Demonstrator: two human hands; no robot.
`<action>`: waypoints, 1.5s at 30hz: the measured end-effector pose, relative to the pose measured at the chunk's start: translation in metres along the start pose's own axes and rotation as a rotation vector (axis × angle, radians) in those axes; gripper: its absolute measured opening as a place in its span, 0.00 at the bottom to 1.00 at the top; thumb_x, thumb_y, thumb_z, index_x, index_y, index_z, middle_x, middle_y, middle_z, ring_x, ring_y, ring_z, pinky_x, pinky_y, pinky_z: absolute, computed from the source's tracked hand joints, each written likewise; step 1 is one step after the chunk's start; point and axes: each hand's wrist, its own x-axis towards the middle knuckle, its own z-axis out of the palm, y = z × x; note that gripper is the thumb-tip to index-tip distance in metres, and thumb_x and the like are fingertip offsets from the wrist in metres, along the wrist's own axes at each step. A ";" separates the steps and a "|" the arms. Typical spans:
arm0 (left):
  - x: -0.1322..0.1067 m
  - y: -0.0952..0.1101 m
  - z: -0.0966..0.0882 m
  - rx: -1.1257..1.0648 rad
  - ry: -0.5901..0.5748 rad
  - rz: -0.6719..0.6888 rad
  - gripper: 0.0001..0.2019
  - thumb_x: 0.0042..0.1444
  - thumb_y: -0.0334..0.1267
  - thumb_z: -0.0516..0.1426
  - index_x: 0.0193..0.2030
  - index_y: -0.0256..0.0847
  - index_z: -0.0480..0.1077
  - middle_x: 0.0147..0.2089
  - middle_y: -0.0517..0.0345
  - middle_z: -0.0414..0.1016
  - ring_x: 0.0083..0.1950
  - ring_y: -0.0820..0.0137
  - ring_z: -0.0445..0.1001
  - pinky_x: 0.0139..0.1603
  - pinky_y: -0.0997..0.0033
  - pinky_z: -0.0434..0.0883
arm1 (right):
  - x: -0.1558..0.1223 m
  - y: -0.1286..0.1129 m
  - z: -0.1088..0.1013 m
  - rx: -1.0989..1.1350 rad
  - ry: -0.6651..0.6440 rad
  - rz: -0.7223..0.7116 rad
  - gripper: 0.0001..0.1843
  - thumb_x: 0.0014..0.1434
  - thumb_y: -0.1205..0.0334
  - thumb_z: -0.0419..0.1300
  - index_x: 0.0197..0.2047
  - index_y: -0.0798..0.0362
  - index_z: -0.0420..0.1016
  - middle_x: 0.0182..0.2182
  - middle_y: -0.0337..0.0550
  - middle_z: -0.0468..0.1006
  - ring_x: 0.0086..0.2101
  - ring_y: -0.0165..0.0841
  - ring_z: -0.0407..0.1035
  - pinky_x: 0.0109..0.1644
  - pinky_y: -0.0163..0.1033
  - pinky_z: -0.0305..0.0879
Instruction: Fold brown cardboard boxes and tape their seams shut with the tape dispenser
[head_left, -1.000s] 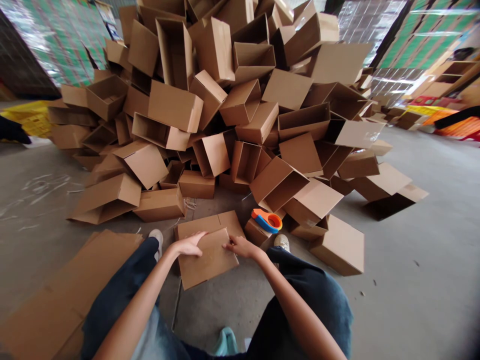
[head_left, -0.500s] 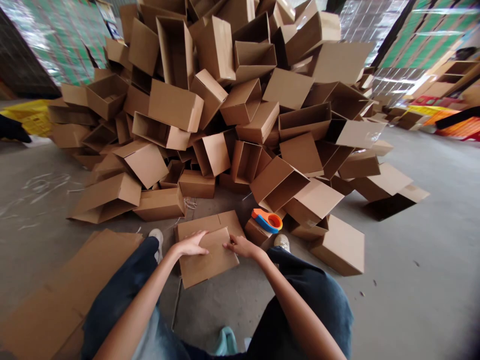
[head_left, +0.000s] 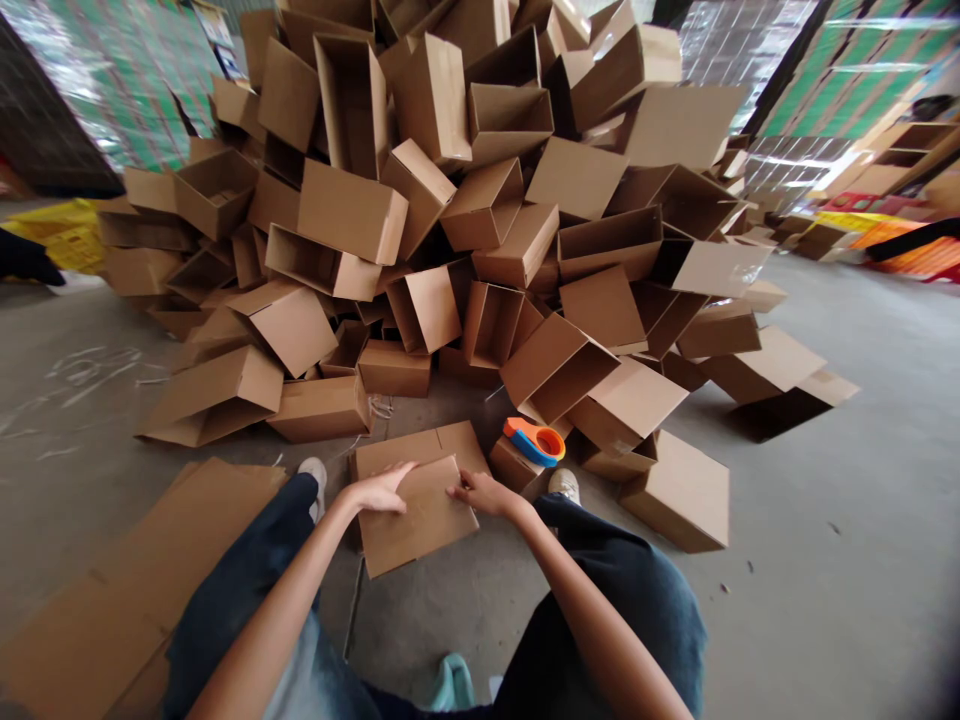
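A cardboard box (head_left: 431,525) with folded flaps lies on the floor between my feet. My left hand (head_left: 381,490) rests on its left side, fingers stretched out and thumb apart, touching the cardboard. At the right edge of the upper flap, my right hand (head_left: 484,493) has its fingers curled, pinching the cardboard; some fingertips are hidden. Just beyond that hand, an orange and blue tape dispenser (head_left: 534,442) sits on top of a small carton (head_left: 516,468).
A high pile of open cardboard boxes (head_left: 352,210) rises in front of me. Flat cardboard sheets (head_left: 142,570) lie at my left. A yellow crate (head_left: 67,235) stands far left, with orange crates (head_left: 911,250) far right. Wrapped green stacks (head_left: 862,70) stand behind.
My left thumb has shifted slightly left on the cardboard. The right hand, the box and the tape dispenser look almost the same.
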 end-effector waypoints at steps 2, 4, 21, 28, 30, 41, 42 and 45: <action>-0.001 0.001 -0.001 0.013 0.004 0.009 0.46 0.38 0.34 0.58 0.67 0.36 0.47 0.68 0.46 0.51 0.67 0.60 0.52 0.64 0.68 0.54 | 0.001 0.000 0.001 -0.003 0.005 0.008 0.18 0.60 0.51 0.53 0.44 0.57 0.71 0.39 0.52 0.77 0.38 0.39 0.71 0.35 0.35 0.58; -0.002 0.003 -0.001 0.026 0.015 0.020 0.45 0.39 0.38 0.59 0.67 0.37 0.47 0.68 0.46 0.51 0.67 0.60 0.52 0.64 0.66 0.53 | 0.001 0.001 0.001 -0.004 0.003 0.011 0.18 0.60 0.51 0.53 0.44 0.57 0.71 0.39 0.51 0.77 0.38 0.38 0.71 0.35 0.35 0.59; -0.001 0.002 0.005 0.094 0.088 0.018 0.51 0.33 0.47 0.65 0.66 0.42 0.48 0.68 0.46 0.51 0.67 0.56 0.51 0.64 0.61 0.51 | 0.000 -0.001 -0.001 0.019 0.000 -0.003 0.19 0.61 0.51 0.52 0.47 0.57 0.69 0.41 0.54 0.77 0.40 0.40 0.72 0.38 0.36 0.61; -0.002 0.001 0.003 0.050 0.074 0.045 0.47 0.36 0.40 0.61 0.66 0.40 0.49 0.68 0.48 0.52 0.67 0.58 0.53 0.64 0.64 0.53 | 0.000 0.000 -0.001 0.032 -0.001 -0.015 0.18 0.61 0.52 0.52 0.46 0.57 0.69 0.41 0.52 0.77 0.40 0.38 0.71 0.37 0.35 0.60; -0.003 0.003 0.003 0.053 0.083 0.036 0.45 0.37 0.40 0.60 0.66 0.40 0.49 0.68 0.49 0.52 0.67 0.58 0.53 0.64 0.64 0.53 | 0.000 0.002 0.000 0.031 0.001 -0.014 0.19 0.61 0.51 0.52 0.46 0.57 0.69 0.41 0.52 0.77 0.39 0.38 0.71 0.37 0.35 0.60; -0.001 0.002 0.004 0.057 0.095 0.041 0.44 0.40 0.47 0.61 0.65 0.41 0.50 0.67 0.48 0.53 0.66 0.58 0.53 0.63 0.63 0.53 | -0.002 -0.002 -0.002 0.017 -0.007 -0.009 0.19 0.61 0.51 0.52 0.46 0.57 0.69 0.41 0.52 0.77 0.39 0.38 0.71 0.37 0.35 0.60; -0.001 0.001 0.004 0.053 0.093 0.044 0.44 0.40 0.45 0.61 0.65 0.41 0.50 0.67 0.48 0.53 0.66 0.59 0.53 0.63 0.63 0.53 | -0.002 -0.002 -0.003 0.023 -0.010 -0.010 0.19 0.61 0.52 0.52 0.46 0.58 0.69 0.41 0.52 0.77 0.39 0.38 0.71 0.37 0.35 0.60; -0.001 0.001 0.004 0.035 0.070 0.030 0.45 0.39 0.42 0.62 0.65 0.42 0.49 0.67 0.49 0.53 0.66 0.59 0.55 0.63 0.65 0.54 | -0.003 -0.003 -0.003 0.022 -0.008 0.000 0.18 0.61 0.52 0.53 0.45 0.58 0.69 0.41 0.52 0.77 0.40 0.38 0.71 0.38 0.36 0.60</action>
